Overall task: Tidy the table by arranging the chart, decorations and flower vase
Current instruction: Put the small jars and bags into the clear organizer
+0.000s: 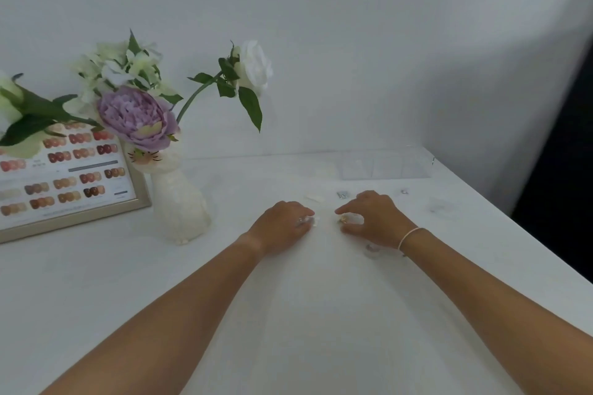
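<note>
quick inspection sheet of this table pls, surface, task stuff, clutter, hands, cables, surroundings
surface: white table, lit evenly.
job's things: framed colour chart leans at far left; white cat-faced vase with flowers stands upright just right of it; small decorations lie scattered mid-table.
clutter: clear acrylic organiser at the far edge; a small clear piece near the right wrist.
hands: left hand rests on the table, fingers over a small white piece; right hand pinches at a tiny gold piece.
cables: nothing seen.
surroundings: plain white wall behind; dark gap at far right.
</note>
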### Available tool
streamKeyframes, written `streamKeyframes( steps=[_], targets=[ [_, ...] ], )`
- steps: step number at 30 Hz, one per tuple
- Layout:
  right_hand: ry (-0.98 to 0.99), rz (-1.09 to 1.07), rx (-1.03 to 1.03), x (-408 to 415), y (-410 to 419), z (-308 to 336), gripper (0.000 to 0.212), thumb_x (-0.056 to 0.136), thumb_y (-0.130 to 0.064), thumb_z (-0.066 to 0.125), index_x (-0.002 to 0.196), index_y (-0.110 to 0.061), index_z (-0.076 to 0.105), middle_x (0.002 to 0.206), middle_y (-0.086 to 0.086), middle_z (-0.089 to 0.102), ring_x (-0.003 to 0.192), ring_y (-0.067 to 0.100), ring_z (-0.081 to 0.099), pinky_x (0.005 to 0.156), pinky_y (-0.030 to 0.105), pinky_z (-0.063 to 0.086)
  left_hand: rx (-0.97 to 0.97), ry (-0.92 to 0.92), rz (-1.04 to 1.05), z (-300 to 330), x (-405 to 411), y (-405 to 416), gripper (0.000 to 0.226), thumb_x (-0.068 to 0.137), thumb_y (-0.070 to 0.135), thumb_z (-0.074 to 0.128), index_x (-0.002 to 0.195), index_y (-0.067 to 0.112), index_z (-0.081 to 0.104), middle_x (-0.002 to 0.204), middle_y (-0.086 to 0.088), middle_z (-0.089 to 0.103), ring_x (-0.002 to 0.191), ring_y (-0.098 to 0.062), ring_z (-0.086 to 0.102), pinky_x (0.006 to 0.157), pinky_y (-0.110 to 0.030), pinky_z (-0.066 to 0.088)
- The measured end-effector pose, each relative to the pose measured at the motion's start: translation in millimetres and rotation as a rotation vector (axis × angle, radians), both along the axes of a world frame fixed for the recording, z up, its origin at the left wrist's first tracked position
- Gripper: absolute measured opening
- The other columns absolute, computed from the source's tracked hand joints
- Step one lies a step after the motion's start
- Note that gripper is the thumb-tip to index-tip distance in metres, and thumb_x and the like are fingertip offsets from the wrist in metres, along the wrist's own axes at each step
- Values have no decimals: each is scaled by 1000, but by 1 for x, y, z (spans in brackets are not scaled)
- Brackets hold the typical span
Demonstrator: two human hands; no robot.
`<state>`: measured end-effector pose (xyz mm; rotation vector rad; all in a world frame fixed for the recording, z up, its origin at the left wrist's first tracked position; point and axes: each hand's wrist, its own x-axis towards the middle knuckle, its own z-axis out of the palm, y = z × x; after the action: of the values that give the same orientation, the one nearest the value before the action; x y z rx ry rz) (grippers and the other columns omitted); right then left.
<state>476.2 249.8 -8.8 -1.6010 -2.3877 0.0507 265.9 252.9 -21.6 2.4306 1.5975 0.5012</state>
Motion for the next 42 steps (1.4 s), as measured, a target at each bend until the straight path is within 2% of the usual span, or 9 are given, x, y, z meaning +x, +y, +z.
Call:
streamKeyframes(
  steps=[10, 13, 16, 18, 20, 25, 29, 33, 42],
  targets=[
    [-84, 23, 104, -9, 2, 5, 26, 89, -29, 49, 111, -28, 63, 106, -4, 69, 110, 17, 53, 92, 29, 28, -5, -90, -27, 3, -1, 4, 25, 91, 22, 47, 107, 16, 65, 100, -7, 60, 93, -21, 56, 81, -27, 41],
    [-111, 4, 158, -9, -4, 4, 26, 91, -28, 45, 106, -27, 66, 103, 2, 69, 103, 19, 56, 92, 29, 29, -23, -116, 2, 3, -2, 4, 16, 88, 24, 51, 85, 11, 60, 96, -10, 59, 86, -25, 56, 79, -33, 44],
    [-96, -16, 170, -9, -9, 7, 25, 91, -24, 43, 103, -24, 66, 98, 5, 69, 97, 21, 57, 91, 30, 31, -36, -147, 6, 7, 0, 0, 12, 87, 23, 51, 76, 24, 45, 90, -12, 56, 81, -28, 55, 73, -33, 42],
    [-37, -22, 185, -8, -12, 10, 24, 90, -23, 45, 100, -22, 67, 95, 5, 71, 92, 22, 59, 87, 30, 35, -39, -203, 19, 9, 0, -1, 10, 86, 19, 51, 82, 25, 58, 93, -12, 59, 82, -26, 55, 74, -30, 40],
    [115, -47, 161, -6, -17, 16, 21, 88, -22, 48, 96, -20, 68, 93, 4, 73, 88, 23, 61, 81, 30, 41, -43, -300, 39, 11, 0, 0, 22, 84, 17, 55, 103, 18, 67, 91, -4, 59, 81, -18, 53, 74, -23, 38],
    [581, -96, 37, 3, -15, 36, 17, 88, -17, 47, 83, -24, 62, 87, 1, 67, 66, 25, 60, 62, 31, 47, -94, -512, 43, 24, 6, 5, 34, 84, 9, 55, 118, 9, 60, 81, 3, 55, 73, -13, 51, 59, -12, 37],
    [803, -113, 6, 13, 2, 53, 23, 88, -12, 49, 77, -27, 62, 80, -6, 60, 46, 16, 49, 39, 17, 42, -172, -649, 10, 39, 12, 16, 37, 83, 2, 55, 120, 4, 57, 71, 4, 53, 60, -11, 53, 64, -15, 44],
    [841, -119, -21, 24, 28, 68, 17, 88, -10, 52, 85, -18, 67, 79, -2, 59, 48, 15, 47, 37, 11, 38, -154, -685, 4, 57, 19, 36, 30, 81, 0, 57, 110, 5, 64, 75, 5, 53, 66, -7, 53, 57, -2, 44],
    [757, -175, -32, 42, 89, 91, 36, 89, 0, 37, 103, -18, 63, 76, -8, 56, 58, 10, 51, 41, 6, 42, -130, -678, -20, 97, 51, 102, 38, 81, -7, 47, 114, 6, 62, 93, 0, 58, 84, -11, 58, 70, -8, 49]
  ],
)
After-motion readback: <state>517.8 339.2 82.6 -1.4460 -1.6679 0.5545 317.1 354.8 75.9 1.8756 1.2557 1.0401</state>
